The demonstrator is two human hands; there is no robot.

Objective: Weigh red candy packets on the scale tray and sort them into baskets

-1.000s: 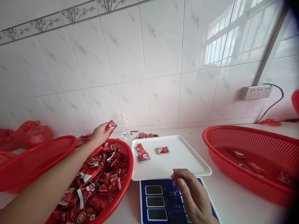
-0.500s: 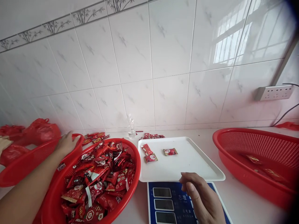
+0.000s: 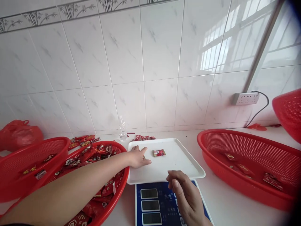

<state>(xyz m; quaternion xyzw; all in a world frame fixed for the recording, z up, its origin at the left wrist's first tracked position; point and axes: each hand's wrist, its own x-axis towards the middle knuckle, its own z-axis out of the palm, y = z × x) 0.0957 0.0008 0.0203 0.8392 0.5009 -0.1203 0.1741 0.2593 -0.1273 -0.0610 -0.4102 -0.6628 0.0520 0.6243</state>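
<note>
The left hand (image 3: 138, 157) lies on the tray (image 3: 178, 163) and hides whatever is under its fingers (image 3: 146, 162) — held or not, unclear. The right hand (image 3: 187, 197) shows only its back, covers part of the scale (image 3: 150, 204), and runs off the bottom edge. The far-right basket (image 3: 288, 113) is cut off; print on the packet (image 3: 159, 153) is too small to read.
</note>
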